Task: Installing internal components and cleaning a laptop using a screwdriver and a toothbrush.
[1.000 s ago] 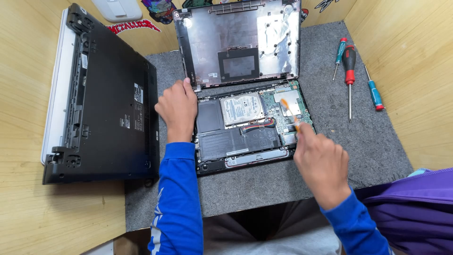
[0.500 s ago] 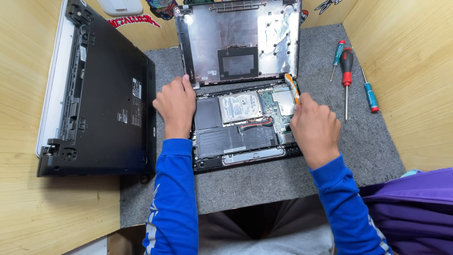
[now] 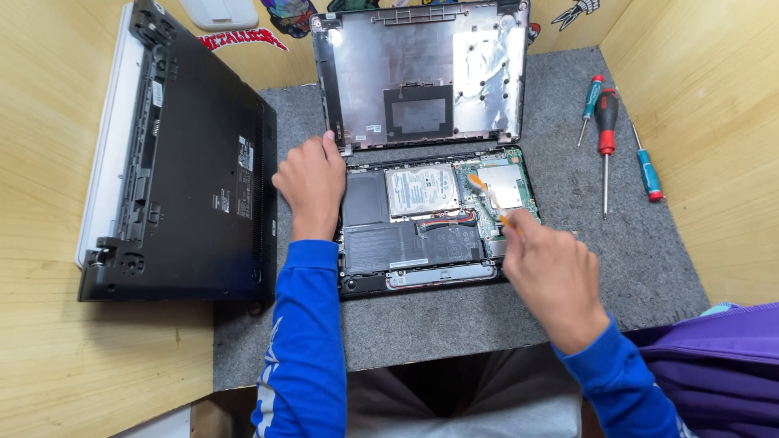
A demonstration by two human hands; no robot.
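Closed laptop [image 3: 191, 162] left of opened laptop [image 3: 430, 219]; screwdrivers [image 3: 604, 138] right.

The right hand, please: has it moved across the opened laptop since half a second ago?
Yes. The right hand has pulled back toward the laptop's front right corner, away from the hinge edge.

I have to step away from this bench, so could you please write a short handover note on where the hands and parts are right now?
Left hand: resting flat on the left edge of the open laptop base, holding nothing.
Right hand: gripping an orange tool, tip on the circuit board at the base's right side.
Bottom cover: already off, lying inside-up just behind the base on the grey mat.
Second laptop: closed, underside up, to the left.
Three screwdrivers: on the mat, right side.
Still fitted: hard drive, battery, board.
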